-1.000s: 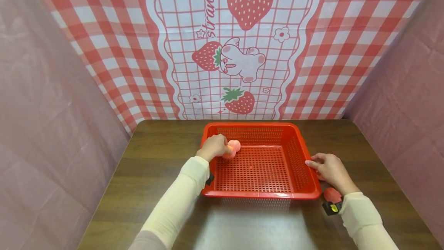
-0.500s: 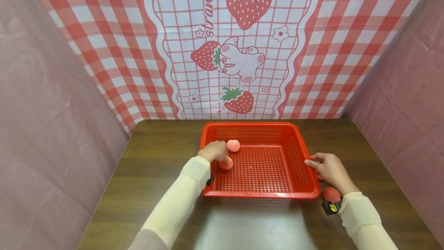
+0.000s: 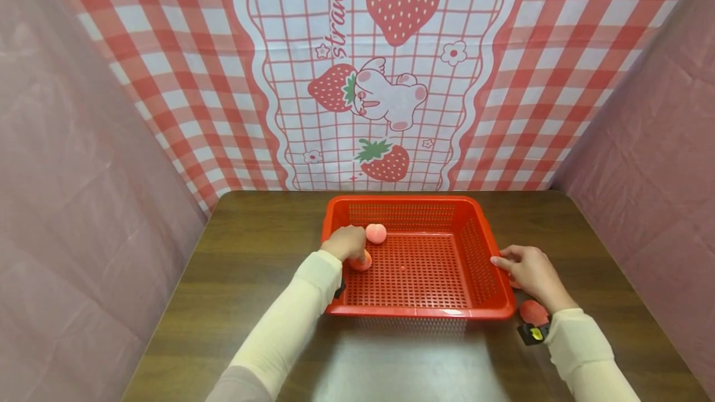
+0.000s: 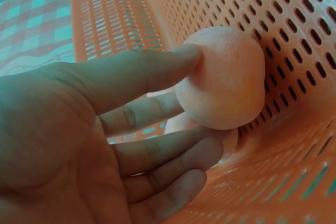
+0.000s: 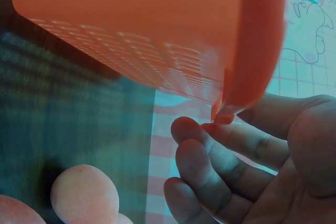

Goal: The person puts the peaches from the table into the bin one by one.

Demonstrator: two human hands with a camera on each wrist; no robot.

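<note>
My left hand (image 3: pixel 346 242) reaches over the left wall of the red plastic basket (image 3: pixel 413 313). Thumb and index finger pinch a peach (image 4: pixel 226 77) near the basket's inner left side, while the other fingers are loosely bent. Farther back inside lies a second pinkish peach (image 3: pixel 376 234), partly hidden behind the held one in the left wrist view. At the basket's right rim, my right hand (image 3: pixel 533 272) pinches the edge between thumb and index finger. Below that hand, outside the basket, peaches rest on the table, among them a round one (image 5: pixel 85 195).
The basket stands on a brown wooden table (image 3: pixel 251 265). A reddish peach (image 3: pixel 534 313) lies by the right wrist camera (image 3: pixel 533 334). A strawberry-print cloth (image 3: pixel 391 79) hangs at the back, with pink curtains (image 3: pixel 653 141) on both sides.
The left hand has brought its peach toward the basket's near left side, away from the other peach, which stays put. My right hand keeps its hold on the rim.
</note>
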